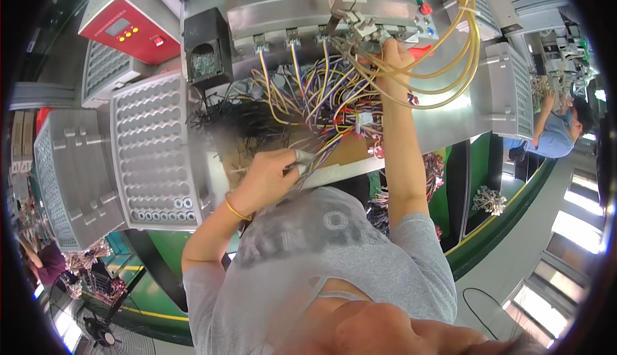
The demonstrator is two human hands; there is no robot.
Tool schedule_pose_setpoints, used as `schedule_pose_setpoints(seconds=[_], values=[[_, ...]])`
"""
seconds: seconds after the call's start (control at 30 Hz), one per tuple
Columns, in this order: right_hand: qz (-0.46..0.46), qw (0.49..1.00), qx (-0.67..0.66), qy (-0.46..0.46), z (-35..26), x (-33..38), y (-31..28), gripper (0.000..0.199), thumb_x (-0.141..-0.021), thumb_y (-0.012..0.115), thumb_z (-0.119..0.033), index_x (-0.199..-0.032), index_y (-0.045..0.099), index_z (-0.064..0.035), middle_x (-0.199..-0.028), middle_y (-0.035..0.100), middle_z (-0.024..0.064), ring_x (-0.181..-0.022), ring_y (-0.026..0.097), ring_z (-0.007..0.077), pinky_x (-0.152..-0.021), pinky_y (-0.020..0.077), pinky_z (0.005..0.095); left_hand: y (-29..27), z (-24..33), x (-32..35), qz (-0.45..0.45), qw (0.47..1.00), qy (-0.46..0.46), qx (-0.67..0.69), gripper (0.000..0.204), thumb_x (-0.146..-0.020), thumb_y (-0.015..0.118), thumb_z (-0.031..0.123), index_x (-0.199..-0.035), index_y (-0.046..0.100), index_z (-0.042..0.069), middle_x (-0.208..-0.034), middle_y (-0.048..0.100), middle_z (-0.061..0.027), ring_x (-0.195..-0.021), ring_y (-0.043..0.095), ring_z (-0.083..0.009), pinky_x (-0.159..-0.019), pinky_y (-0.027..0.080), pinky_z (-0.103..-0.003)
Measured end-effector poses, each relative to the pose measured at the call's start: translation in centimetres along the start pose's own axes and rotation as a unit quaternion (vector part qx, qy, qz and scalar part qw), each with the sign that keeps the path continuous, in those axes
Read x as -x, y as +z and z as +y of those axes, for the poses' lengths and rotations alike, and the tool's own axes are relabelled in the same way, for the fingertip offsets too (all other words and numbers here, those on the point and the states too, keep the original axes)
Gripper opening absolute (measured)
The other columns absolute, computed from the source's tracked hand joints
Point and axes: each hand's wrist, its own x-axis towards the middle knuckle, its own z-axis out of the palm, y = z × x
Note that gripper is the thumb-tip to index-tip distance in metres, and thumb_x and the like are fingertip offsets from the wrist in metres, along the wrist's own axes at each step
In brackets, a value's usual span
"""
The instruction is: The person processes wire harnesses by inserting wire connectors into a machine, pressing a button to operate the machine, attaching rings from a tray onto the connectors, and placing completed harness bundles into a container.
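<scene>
Here, the left hand (273,173) pinches wires (329,144); the right hand (394,61) meets a metal fixture (368,32), grip unclear; bare tabletop (453,122) opens rightward.

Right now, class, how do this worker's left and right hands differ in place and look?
The left hand is low in view, holding wires; the right hand is higher, at a metal fixture. The left hand has a yellow bangle at its wrist; the right hand shows none. Both arms come from short gray sleeves.
</scene>
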Motion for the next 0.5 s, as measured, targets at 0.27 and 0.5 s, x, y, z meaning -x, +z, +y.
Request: schedule_pose_setpoints(seconds=[0.27,0.5], values=[[0.002,0.944,0.237,-0.228,-1.5,4.7,-2.9,0.017,-0.083,0.054,-0.014,-0.085,0.061,0.0014,-0.059,0.057,0.0038,-0.049,0.05,0.0064,-0.043,0.0364,0.0193,-6.4,0.2,2.5,0.168,0.967,0.068,-0.176,0.023,-0.061,0.06,-0.003,-0.082,0.066,0.006,-0.059,0.051,-0.0082,-0.054,0.051,-0.0229,-0.048,0.041,-0.033],[-0.401,0.837,0.244,-0.28,-2.4,16.2,6.2,0.031,-0.073,0.063,-0.009,-0.104,0.059,-0.0033,-0.096,0.062,0.0121,-0.088,0.06,0.0233,-0.076,0.0464,0.0287,-8.5,2.8,5.7,0.333,0.846,0.131,-0.396,0.03,-0.059,0.062,-0.003,-0.087,0.065,0.007,-0.06,0.052,-0.0056,-0.051,0.047,-0.0234,-0.046,0.038,-0.031]])
